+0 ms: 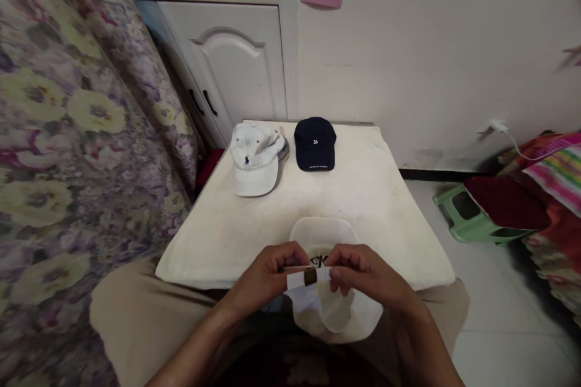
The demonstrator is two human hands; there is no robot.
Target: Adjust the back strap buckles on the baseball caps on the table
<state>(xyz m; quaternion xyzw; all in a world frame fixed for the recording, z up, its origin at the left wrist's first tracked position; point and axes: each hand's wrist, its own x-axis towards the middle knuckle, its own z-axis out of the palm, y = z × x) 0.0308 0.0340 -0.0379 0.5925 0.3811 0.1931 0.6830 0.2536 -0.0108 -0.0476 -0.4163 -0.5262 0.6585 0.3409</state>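
A white cap (324, 231) with dark letters on its front lies at the table's near edge, its brim pointing away from me and its back hanging over my lap. Across its back opening runs a white strap (296, 280) with a brownish metal buckle (310, 277). My left hand (278, 266) pinches the strap left of the buckle, fingers closed. On the other side, my right hand (357, 271) is closed on the strap's right part between thumb and fingers. The hands partly cover the cap's front lettering.
Farther back on the cream-covered table (363, 193) sit a white cap with a small dark logo (255, 160), a greyish cap (284, 148) partly behind it, and a navy cap (315, 145). A floral curtain (82, 163) hangs at left; a green stool (463, 211) stands at right.
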